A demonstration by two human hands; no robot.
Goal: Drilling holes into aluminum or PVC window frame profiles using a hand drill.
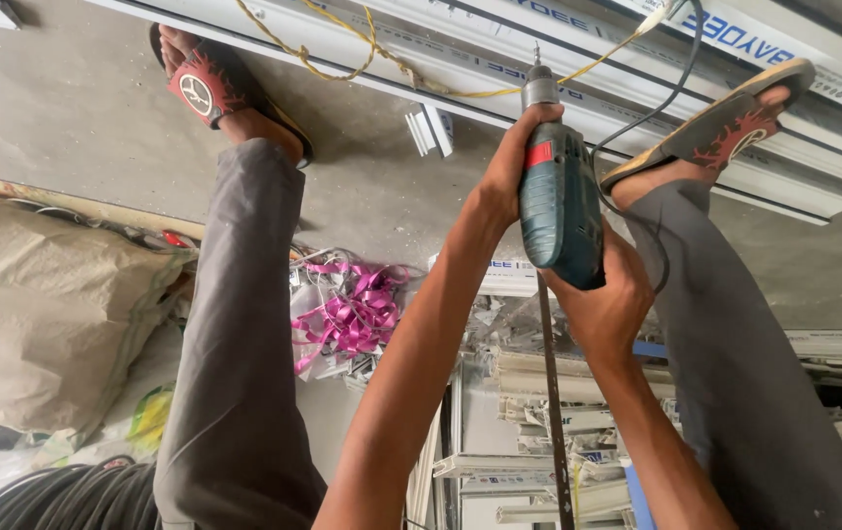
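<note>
Far left there's a big tan sack (43,309) slumped on the floor, with some black hose or cable (68,496) coiled in the bottom corner just below it. Next over is the person's leg in grey trousers, foot in a red and black sandal (207,86) planted on the concrete floor (68,118) right by the long white plastic profiles (784,162) that run across the top of the view. A yellow cord (342,49) loops loosely over those profiles. Between the legs lies a tangle of pink ribbon (352,309) among scraps, and a short white offcut (431,128) sits on the floor just below the profiles.

Then the main bit: a teal power drill (558,201) held pointing at the profiles, its bit touching or just about touching the white plastic, can't quite tell which. The left hand (509,162) is wrapped around the front of the drill body near the chuck. The right hand (603,294) is clamped on the back end, gripping it from behind. So both hands are closed tight on the drill, close together but not touching each other. The drill's black cable (681,69) curls off up to the right.

Right side is the other leg and sandal (735,123), resting on the profiles, with a heap of white profile offcuts (558,412) stacked below.
</note>
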